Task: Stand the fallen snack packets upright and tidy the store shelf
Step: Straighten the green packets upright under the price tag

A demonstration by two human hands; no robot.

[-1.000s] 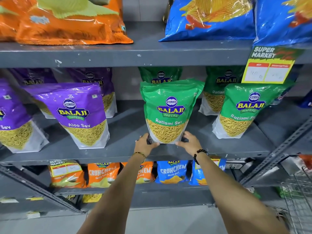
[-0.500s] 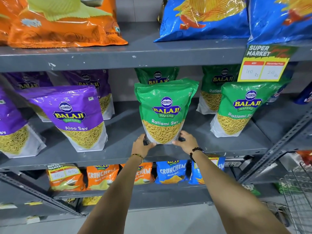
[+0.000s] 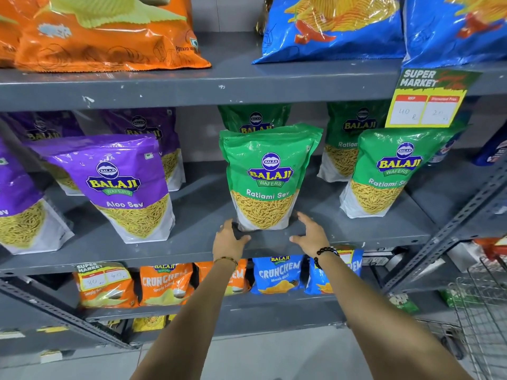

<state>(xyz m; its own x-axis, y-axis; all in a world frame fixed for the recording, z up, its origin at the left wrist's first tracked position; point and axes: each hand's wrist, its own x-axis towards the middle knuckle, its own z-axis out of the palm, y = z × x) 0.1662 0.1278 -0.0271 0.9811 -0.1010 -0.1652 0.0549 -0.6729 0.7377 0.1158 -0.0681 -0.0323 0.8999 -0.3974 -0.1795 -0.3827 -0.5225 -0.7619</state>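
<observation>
— What do we have nearest us?

— Our two bare forearms reaching up to the grey metal middle shelf (image 3: 192,250). Our left hand (image 3: 229,239) wears a thin gold bangle, our right hand (image 3: 311,235) a black bead bracelet. Both are spread open, fingers loose, holding nothing.

— And the packet?

— The glossy green Ratlami Sev pouch (image 3: 267,179) stands upright on that shelf, near its front edge, between our two hands. Our left palm sits just beside its lower left corner, our right just beside its lower right corner; we cannot tell whether any fingertip touches the bag.

— How many green ones do we count?

— Four: that one, a second green pouch (image 3: 389,174) to its right leaning left, and two more (image 3: 255,119) (image 3: 354,133) standing behind, farther back.

— Purple?

— Four purple Aloo Sev pouches: one (image 3: 120,185) at front left tilted to the left, one (image 3: 16,204) cut off by the left edge, two (image 3: 142,124) (image 3: 41,124) at the back.

— Below?

— Three small orange Crunchem packets (image 3: 164,283) and two blue ones (image 3: 277,275) that we can see.

— Farthest up?

— Large orange crisp bags (image 3: 109,34) on the left, two blue ones (image 3: 334,26) on the right, and a yellow price card (image 3: 428,100) hanging from the top shelf.
</observation>
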